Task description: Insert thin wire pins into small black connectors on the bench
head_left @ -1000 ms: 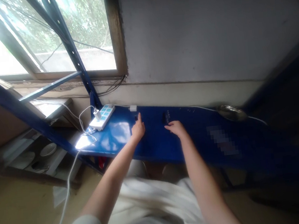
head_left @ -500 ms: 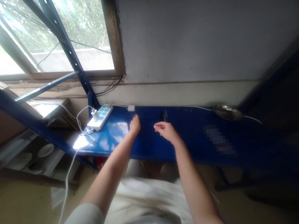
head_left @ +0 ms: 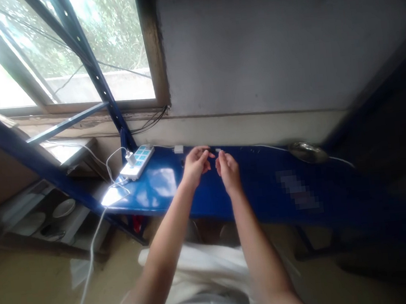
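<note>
My left hand (head_left: 196, 166) is raised over the blue tabletop (head_left: 207, 195), its thumb and forefinger pinched on a small black piece (head_left: 212, 149) too small to name. Close to its right, my right hand (head_left: 228, 169) has thumb and fingers pressed together, pointing up. A tiny pale bit shows at its fingertips, but I cannot make out what it is. The two hands' fingertips nearly meet, and I cannot tell whether the things in them touch. Behind the left hand, a small white block (head_left: 178, 149) lies at the table's back edge.
At the left end lies a white power strip (head_left: 137, 163) with a white plug (head_left: 130, 158) and cable. A shiny metal object (head_left: 308, 152) sits at the back right. Several tiny pieces (head_left: 255, 150) lie near the back edge. A blue frame post (head_left: 97, 78) rises beside the window.
My left hand has moved right and now shows a black piece in its pinch. My right hand has turned upright, closer to the left. A dark thing no longer shows on the table behind it.
</note>
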Demonstrator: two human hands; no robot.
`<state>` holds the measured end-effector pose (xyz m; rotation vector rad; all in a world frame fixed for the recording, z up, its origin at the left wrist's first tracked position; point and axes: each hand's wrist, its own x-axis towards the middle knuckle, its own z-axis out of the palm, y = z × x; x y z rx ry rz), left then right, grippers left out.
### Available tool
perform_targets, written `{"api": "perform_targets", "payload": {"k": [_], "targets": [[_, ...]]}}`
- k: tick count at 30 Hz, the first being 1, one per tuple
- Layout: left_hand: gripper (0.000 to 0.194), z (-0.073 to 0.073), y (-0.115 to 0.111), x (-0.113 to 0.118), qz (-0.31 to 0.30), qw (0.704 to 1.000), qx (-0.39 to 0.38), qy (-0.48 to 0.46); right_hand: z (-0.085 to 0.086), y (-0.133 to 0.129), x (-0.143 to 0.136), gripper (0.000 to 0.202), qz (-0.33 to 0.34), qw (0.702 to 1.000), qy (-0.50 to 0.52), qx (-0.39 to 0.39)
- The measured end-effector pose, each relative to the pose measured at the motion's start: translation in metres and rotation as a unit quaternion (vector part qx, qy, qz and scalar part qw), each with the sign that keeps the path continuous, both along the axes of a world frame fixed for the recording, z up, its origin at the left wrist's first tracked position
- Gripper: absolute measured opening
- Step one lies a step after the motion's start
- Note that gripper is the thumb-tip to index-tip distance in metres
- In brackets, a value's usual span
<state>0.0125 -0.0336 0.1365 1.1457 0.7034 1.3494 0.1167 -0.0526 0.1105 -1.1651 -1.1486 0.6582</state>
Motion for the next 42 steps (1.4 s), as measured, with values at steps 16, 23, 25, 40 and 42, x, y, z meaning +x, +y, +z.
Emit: {"api": "perform_targets", "payload": {"k": [16, 23, 25, 40, 42], "targets": [[0.034, 0.012, -0.048, -0.008, 0.068, 0.997, 0.009, 0.041, 0.016, -0.024, -0.020, 0.046, -0.004, 0.996, 0.093, 0.012], [0.036, 0.005, -0.049, -0.004, 0.097, 0.995, -0.003, 0.008, 0.016, -0.028, -0.024, 0.044, -0.007, 0.994, 0.103, 0.021], [0.036, 0.004, -0.049, -0.004, 0.108, 0.994, -0.006, 0.004, 0.015, -0.028, -0.026, 0.044, -0.004, 0.994, 0.107, 0.022], [0.037, 0.003, -0.049, -0.003, 0.150, 0.988, -0.033, -0.010, 0.013, -0.031, -0.028, 0.045, -0.005, 0.996, 0.093, 0.007], [0.037, 0.001, -0.050, -0.002, 0.154, 0.987, -0.035, -0.010, 0.012, -0.032, -0.028, 0.044, -0.005, 0.994, 0.107, 0.008]]}}
